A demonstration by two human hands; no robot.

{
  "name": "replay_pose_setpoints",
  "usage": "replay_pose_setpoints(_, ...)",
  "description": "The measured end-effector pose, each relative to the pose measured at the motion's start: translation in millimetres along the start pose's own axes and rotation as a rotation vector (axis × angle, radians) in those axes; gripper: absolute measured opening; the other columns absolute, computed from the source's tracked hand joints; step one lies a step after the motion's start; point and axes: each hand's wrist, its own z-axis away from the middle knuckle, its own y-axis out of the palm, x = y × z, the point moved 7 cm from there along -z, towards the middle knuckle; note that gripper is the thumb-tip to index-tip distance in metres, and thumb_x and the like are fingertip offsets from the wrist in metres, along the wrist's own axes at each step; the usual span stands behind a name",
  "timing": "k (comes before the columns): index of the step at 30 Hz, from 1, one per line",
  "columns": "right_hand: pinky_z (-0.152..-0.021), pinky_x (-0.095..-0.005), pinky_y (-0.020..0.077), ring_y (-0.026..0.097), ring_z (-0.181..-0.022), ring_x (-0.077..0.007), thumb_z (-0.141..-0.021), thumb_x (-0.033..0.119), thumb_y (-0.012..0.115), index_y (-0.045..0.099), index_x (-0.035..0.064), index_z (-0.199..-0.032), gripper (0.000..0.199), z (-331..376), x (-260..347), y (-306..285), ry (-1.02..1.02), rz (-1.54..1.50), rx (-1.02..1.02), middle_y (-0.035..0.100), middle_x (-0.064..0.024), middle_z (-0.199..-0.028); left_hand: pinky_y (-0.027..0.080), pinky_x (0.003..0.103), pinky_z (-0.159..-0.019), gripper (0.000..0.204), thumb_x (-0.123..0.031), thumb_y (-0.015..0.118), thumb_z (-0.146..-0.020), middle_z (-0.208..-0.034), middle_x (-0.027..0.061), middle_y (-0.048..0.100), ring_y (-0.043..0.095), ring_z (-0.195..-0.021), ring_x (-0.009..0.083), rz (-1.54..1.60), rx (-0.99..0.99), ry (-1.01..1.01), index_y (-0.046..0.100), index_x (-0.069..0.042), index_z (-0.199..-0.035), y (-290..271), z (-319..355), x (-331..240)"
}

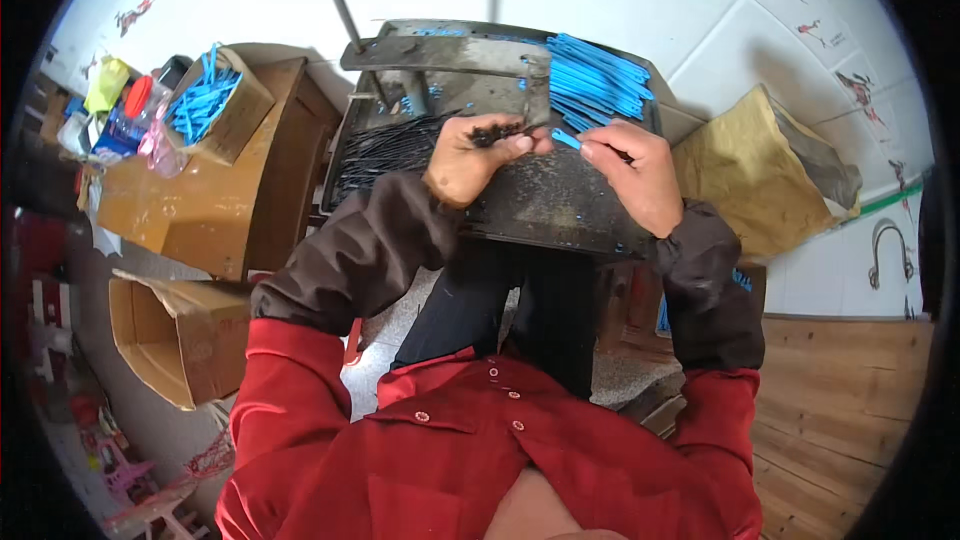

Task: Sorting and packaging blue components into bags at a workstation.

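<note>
My left hand (474, 156) is closed round a clump of small dark pieces (493, 134) near the front edge of a metal plate on a stand. Just to its right, my right hand (640, 172) pinches a slim blue strip (566, 138), its tip close to my left fingertips. I cannot make out whether the strip touches the left hand. Behind my right hand lies a pile of long blue strips (600, 78). Many thin black rods (385, 155) lie at the left of the dark metal tray (545, 230), beside my left wrist.
A metal stand with a flat plate (430, 56) rises over the tray. At left, a wooden cabinet (215, 215) bears a carton (245, 105) of blue strips. An open cardboard box (205, 335) is on the floor. A yellowish sack (745, 180) stands right of the tray.
</note>
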Motion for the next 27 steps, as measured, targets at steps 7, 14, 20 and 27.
replay_pose_setpoints(7,-0.045,-0.0179,0.0324,0.041,-0.051,-0.0036,-0.081,0.005,0.056,0.061,-0.0007,-0.087,0.01,-7,-1,25,-0.014,-0.14,-0.024,0.051,0.0006,-0.068,0.046,0.032,-0.079,0.015,-0.004,0.047,-0.086,-0.091,0.0139,0.061,0.059,-0.086,0.0203,0.165,-0.114,0.101,0.054,0.006,-0.095,-25,4,-4)
replay_pose_setpoints(14,-0.041,-0.0176,0.0282,0.04,-0.05,-0.0037,-0.083,0.008,0.055,0.058,-0.0013,-0.092,0.013,-28,-14,36,0.138,-0.41,-0.072,0.048,0.0011,-0.064,0.05,0.032,-0.07,0.013,-0.001,0.053,-0.082,-0.083,0.0126,0.062,0.061,-0.075,0.0203,0.252,-0.165,0.063,0.056,0.006,-0.093,-25,-18,1)
replay_pose_setpoints(20,-0.043,-0.0186,0.0294,0.041,-0.051,-0.0045,-0.082,0.002,0.053,0.058,-0.0044,-0.083,0.008,-42,-4,30,-0.071,-0.24,-0.1,0.049,0.0,-0.064,0.047,0.025,-0.064,0.007,0.0,0.057,-0.079,-0.076,0.0099,0.061,0.057,-0.068,0.0138,0.139,-0.176,0.135,0.06,0.004,-0.084,-26,-26,-3)
replay_pose_setpoints(27,-0.05,-0.0221,0.0369,0.046,-0.057,-0.0098,-0.078,-0.001,0.055,0.057,-0.006,-0.073,0.007,-45,17,6,-0.29,0.009,-0.041,0.05,-0.0045,-0.064,0.047,0.025,-0.067,0.012,-0.001,0.059,-0.078,-0.076,0.0078,0.062,0.057,-0.071,0.0127,0.056,-0.2,0.172,0.061,0.005,-0.088,-25,-26,1)
